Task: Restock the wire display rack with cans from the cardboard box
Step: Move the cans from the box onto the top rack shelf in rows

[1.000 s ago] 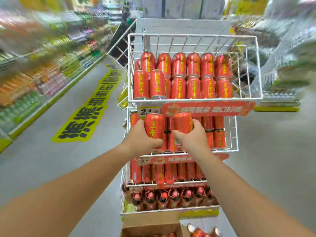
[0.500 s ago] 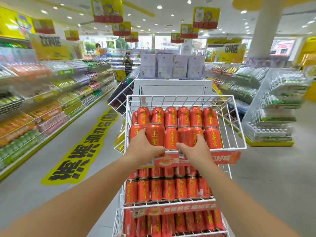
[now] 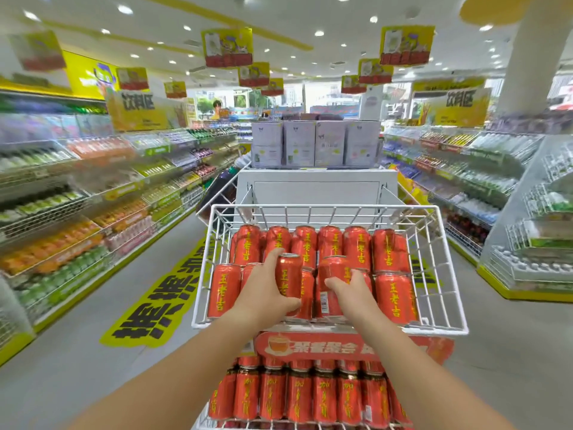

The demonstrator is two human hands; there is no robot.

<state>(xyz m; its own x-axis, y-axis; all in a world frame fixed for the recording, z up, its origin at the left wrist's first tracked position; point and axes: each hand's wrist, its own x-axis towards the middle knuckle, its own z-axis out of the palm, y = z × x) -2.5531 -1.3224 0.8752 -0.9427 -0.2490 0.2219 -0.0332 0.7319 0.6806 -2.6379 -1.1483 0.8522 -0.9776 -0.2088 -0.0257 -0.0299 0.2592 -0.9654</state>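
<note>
- left hand [image 3: 266, 294] is wrapped around a red can [image 3: 289, 279], holding it inside the top wire basket [image 3: 446, 268]
- right hand [image 3: 352, 293] grips a second can [image 3: 332, 285] right beside it
- both sit among the front row of cans [image 3: 392, 297]
- lower shelf cans [image 3: 302, 395] below are packed

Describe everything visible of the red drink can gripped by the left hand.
The red metal drink can is a cylinder with a silver top rim and yellow characters running down its side. It stands upright in the front row of the white wire basket, a little higher than its neighbours. The left hand grips it, thumb across its lower front, fingers round its back. Its base is hidden.
</note>
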